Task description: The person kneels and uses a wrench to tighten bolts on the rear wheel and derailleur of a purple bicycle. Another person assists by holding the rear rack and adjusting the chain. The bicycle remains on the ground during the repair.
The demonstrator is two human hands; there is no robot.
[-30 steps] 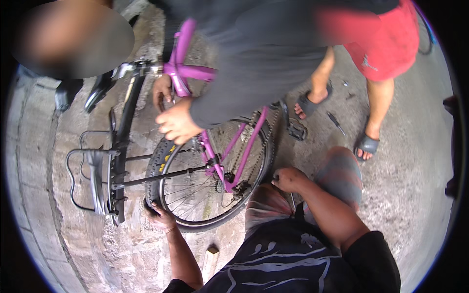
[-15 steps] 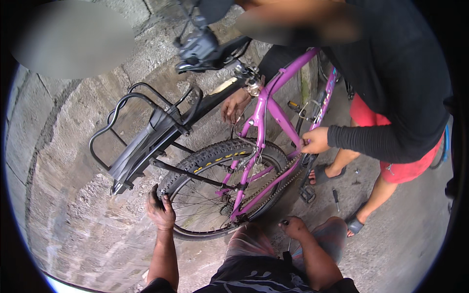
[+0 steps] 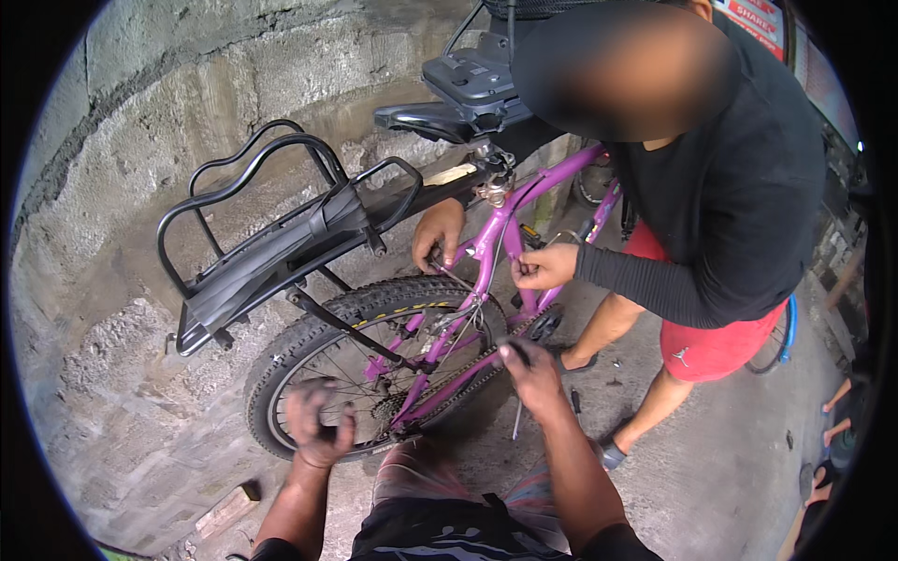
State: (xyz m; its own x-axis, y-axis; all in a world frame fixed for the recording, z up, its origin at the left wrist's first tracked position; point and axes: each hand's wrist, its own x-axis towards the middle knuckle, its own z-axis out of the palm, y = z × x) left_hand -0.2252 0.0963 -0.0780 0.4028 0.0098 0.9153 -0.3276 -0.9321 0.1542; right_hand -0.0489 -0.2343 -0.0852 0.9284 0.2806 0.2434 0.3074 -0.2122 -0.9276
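Observation:
A purple bicycle frame carries a knobby rear wheel in front of me. My left hand, smeared with dark grime and slightly blurred, is beside the spokes at the wheel's near left side, fingers apart and holding nothing visible. Near the chain, my right hand is closed round the dark handle of a screwdriver, whose thin metal shaft points down; its tip is too small to make out. A black rear rack extends left above the tyre.
A co-worker in a black top leans in from the right, both hands at the frame above the wheel. A rough concrete wall stands left. Another dark-handled tool and a wood block lie on the ground.
My left hand has moved from the tyre's left edge to in front of the spokes. My right hand has risen toward the chain with the screwdriver. The co-worker's right-side hand has shifted up-left.

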